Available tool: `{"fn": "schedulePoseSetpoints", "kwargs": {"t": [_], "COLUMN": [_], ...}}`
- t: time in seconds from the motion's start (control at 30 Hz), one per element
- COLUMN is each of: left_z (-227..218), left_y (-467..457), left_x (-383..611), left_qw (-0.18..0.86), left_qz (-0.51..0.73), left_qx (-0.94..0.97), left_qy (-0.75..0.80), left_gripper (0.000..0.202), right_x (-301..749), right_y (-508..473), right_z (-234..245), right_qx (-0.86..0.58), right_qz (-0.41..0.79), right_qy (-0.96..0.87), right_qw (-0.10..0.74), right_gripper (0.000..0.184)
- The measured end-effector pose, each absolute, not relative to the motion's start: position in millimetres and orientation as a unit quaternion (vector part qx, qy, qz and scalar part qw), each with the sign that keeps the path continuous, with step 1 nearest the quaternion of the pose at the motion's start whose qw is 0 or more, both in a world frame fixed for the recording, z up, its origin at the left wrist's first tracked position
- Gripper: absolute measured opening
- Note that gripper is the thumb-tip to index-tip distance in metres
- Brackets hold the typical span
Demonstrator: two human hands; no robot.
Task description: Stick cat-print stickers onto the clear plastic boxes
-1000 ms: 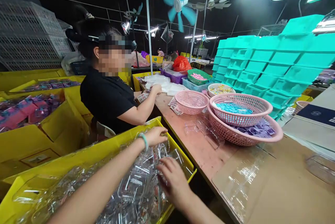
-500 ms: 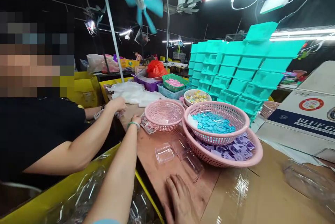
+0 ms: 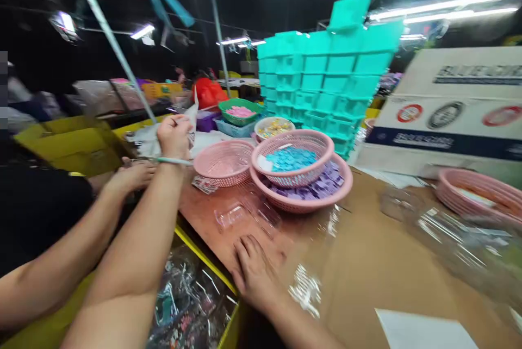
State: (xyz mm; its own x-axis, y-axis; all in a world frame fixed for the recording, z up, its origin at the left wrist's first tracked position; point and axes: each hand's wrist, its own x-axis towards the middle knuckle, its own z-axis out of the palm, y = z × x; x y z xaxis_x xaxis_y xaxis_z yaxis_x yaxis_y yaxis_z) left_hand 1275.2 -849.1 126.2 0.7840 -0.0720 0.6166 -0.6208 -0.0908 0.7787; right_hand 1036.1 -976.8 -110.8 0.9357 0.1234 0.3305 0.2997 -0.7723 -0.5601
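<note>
My left hand [image 3: 174,134] is raised over the far left part of the table, fingers closed on a thin white plastic bag [image 3: 192,115]. A green band sits on that wrist. My right hand [image 3: 253,268] lies flat and open on the brown table [image 3: 367,262], near its front edge. Just beyond it lie clear plastic blister shells [image 3: 238,213]. Behind these stands a small pink basket [image 3: 223,161]. To its right, a pink basket of blue pieces [image 3: 291,160] rests in a larger pink basket of purple pieces [image 3: 304,191].
A co-worker's arm and hand [image 3: 130,176] reach in from the left. A yellow bin [image 3: 191,305] of clear packed items sits below the table edge. Stacked teal crates [image 3: 326,74], a large carton [image 3: 452,110], another pink basket [image 3: 477,194] and a white sheet [image 3: 424,330] lie to the right.
Both my hands left the yellow bin. The left reached to the far left of the table and lifted a white bag. The right settled flat on the table. The view swung right.
</note>
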Motion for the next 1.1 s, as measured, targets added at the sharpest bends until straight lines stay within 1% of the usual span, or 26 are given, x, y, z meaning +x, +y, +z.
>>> {"fn": "schedulePoseSetpoints", "kwargs": {"t": [0.07, 0.1, 0.13, 0.17, 0.2, 0.23, 0.27, 0.33, 0.4, 0.43, 0.47, 0.5, 0.53, 0.57, 0.63, 0.67, 0.73, 0.77, 0.8, 0.83, 0.87, 0.9, 0.93, 1.0, 1.07, 1.1], "left_z": [127.6, 124.8, 120.3, 114.7, 108.3, 101.6, 94.9, 83.9, 78.7, 78.5, 79.6, 81.2, 82.7, 83.0, 76.8, 68.9, 42.8, 25.3, 5.9, -14.2, -33.8, -51.6, -66.4, -84.9, -87.7, -84.5], "left_y": [-883.7, -900.3, -914.9, -927.1, -937.1, -945.7, -953.8, -971.0, -991.3, -1002.3, -1013.6, -1024.9, -1036.1, -1046.8, -1065.8, -1073.6, -1084.3, -1086.9, -1087.7, -1086.6, -1083.9, -1079.8, -1074.5, -1062.1, -1050.5, -1046.5], "left_x": [1219.7, 1186.7, 1152.4, 1118.5, 1086.7, 1057.9, 1032.8, 993.7, 967.4, 957.7, 949.5, 942.4, 936.2, 930.6, 920.6, 915.9, 906.7, 901.9, 897.1, 892.2, 887.5, 882.9, 878.5, 869.7, 859.9, 853.8], "left_qw": [0.697, 0.762, 0.794, 0.811, 0.809, 0.821, 0.821, 0.817, 0.805, 0.805, 0.807, 0.812, 0.818, 0.826, 0.836, 0.837, 0.827, 0.814, 0.799, 0.781, 0.763, 0.747, 0.736, 0.714, 0.695, 0.682], "left_qz": [0.209, 0.201, 0.150, 0.106, 0.029, -0.006, -0.069, -0.174, -0.259, -0.283, -0.299, -0.309, -0.317, -0.322, -0.336, -0.345, -0.367, -0.382, -0.397, -0.413, -0.427, -0.442, -0.452, -0.460, -0.406, -0.341], "left_qx": [0.635, 0.560, 0.516, 0.488, 0.497, 0.476, 0.466, 0.437, 0.401, 0.380, 0.358, 0.339, 0.321, 0.306, 0.297, 0.306, 0.354, 0.389, 0.422, 0.450, 0.474, 0.489, 0.500, 0.526, 0.589, 0.639], "left_qy": [-0.257, -0.255, -0.283, -0.306, -0.313, -0.315, -0.322, -0.334, -0.352, -0.358, -0.362, -0.362, -0.357, -0.347, -0.317, -0.296, -0.238, -0.202, -0.164, -0.133, -0.105, -0.083, -0.068, -0.050, -0.071, -0.105], "left_gripper": [0.007, 0.008, 0.015, 0.013, 0.013, 0.015, 0.015, 0.014, 0.010, 0.010, 0.010, 0.010, 0.011, 0.011, 0.008, 0.006, 0.005, 0.006, 0.009, 0.013, 0.014, 0.015, 0.016, 0.018, 0.026, 0.035], "right_x": [1028.1, 1020.3, 1008.8, 992.8, 971.7, 945.3, 914.3, 843.3, 772.0, 740.1, 712.1, 688.1, 668.1, 651.2, 624.2, 612.6, 590.8, 581.0, 572.3, 565.4, 560.8, 558.8, 559.1, 564.7, 570.1, 570.5], "right_y": [-977.1, -980.7, -987.2, -996.4, -1008.0, -1021.2, -1035.7, -1066.3, -1095.9, -1109.1, -1120.7, -1130.7, -1139.1, -1146.4, -1158.7, -1164.0, -1173.2, -1177.2, -1181.2, -1185.3, -1190.2, -1195.8, -1202.2, -1216.5, -1231.0, -1238.4], "right_z": [-97.9, -91.5, -84.9, -77.9, -70.6, -63.4, -57.0, -50.2, -54.5, -60.4, -67.4, -74.5, -80.4, -84.0, -81.1, -74.3, -52.6, -40.0, -28.3, -18.9, -13.3, -12.2, -16.0, -35.7, -62.5, -74.1], "right_qx": [-0.935, -0.937, -0.939, -0.941, -0.944, -0.948, -0.953, -0.966, -0.981, -0.983, -0.981, -0.977, -0.972, -0.964, -0.924, -0.884, -0.773, -0.729, -0.712, -0.723, -0.756, -0.797, -0.835, -0.882, -0.907, -0.915], "right_qz": [-0.131, -0.127, -0.129, -0.136, -0.144, -0.150, -0.149, -0.121, -0.054, -0.034, -0.016, -0.015, -0.033, -0.071, -0.208, -0.300, -0.472, -0.531, -0.562, -0.567, -0.546, -0.507, -0.460, -0.361, -0.259, -0.212], "right_qy": [-0.130, -0.138, -0.137, -0.129, -0.127, -0.122, -0.118, -0.093, -0.010, 0.057, 0.103, 0.124, 0.142, 0.158, 0.237, 0.301, 0.412, 0.430, 0.420, 0.391, 0.351, 0.312, 0.287, 0.294, 0.333, 0.343], "right_qw": [0.304, 0.294, 0.287, 0.280, 0.269, 0.255, 0.236, 0.207, 0.188, 0.173, 0.165, 0.170, 0.183, 0.200, 0.215, 0.197, 0.103, 0.042, -0.015, -0.060, -0.088, -0.099, -0.098, -0.071, -0.026, 0.003], "right_gripper": [0.047, 0.047, 0.049, 0.052, 0.055, 0.059, 0.063, 0.079, 0.097, 0.100, 0.094, 0.080, 0.068, 0.061, 0.061, 0.059, 0.053, 0.051, 0.052, 0.054, 0.058, 0.062, 0.066, 0.070, 0.065, 0.060]}}
